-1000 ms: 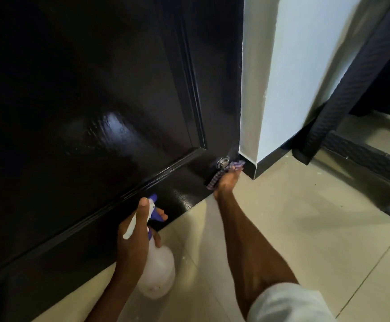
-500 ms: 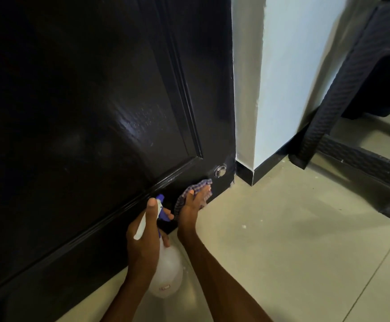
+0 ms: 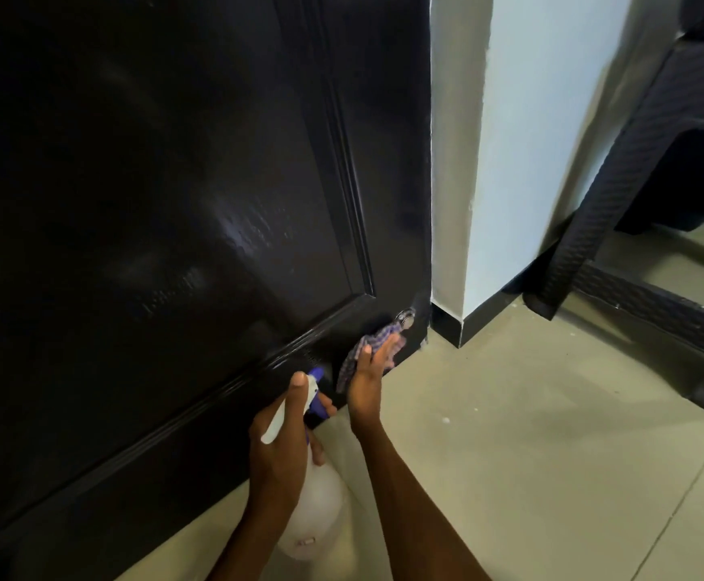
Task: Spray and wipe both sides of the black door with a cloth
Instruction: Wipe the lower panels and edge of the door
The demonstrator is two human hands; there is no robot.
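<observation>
Now cloth (image 3: 368,348) nearer the doorstop (image 3: 405,319).

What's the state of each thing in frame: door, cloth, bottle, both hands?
door: shut against the frame, glossy, wet-looking sheen on the panel
cloth: pressed flat on the door's bottom rail, just below the metal stop
bottle: held off the floor, nozzle toward the door
left hand: grips the bottle's neck, thumb along the sprayer top
right hand: fingers straight, presses the cloth to the door
</observation>
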